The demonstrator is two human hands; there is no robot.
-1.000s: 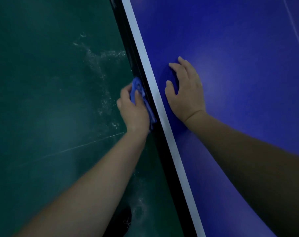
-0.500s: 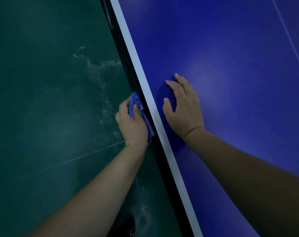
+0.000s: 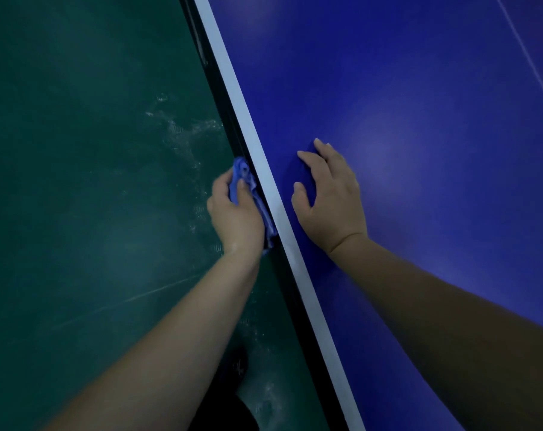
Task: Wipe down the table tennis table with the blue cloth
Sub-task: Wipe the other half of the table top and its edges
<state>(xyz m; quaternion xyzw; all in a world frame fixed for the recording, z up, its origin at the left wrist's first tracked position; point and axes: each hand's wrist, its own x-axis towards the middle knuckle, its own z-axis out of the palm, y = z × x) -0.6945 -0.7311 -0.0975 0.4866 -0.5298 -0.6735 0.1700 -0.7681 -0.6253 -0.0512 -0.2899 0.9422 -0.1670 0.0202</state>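
Note:
The blue table tennis table (image 3: 419, 88) fills the right side, with a white line (image 3: 229, 76) along its left edge and a dark side rim below it. My left hand (image 3: 236, 216) grips the bunched blue cloth (image 3: 240, 174) and holds it against that dark side edge. Part of the cloth hangs down behind my palm. My right hand (image 3: 329, 197) lies flat on the blue top, just right of the white line, fingers spread and straight.
A dark green floor (image 3: 77, 181) with pale scuffs and a thin white line spreads to the left of the table. Another thin white line (image 3: 531, 57) crosses the tabletop at the far right. A dark shoe (image 3: 233, 399) shows at the bottom.
Both hands sit lower in the view than a second ago. The left hand still holds the cloth on the table's side edge, and the right hand stays flat on the top.

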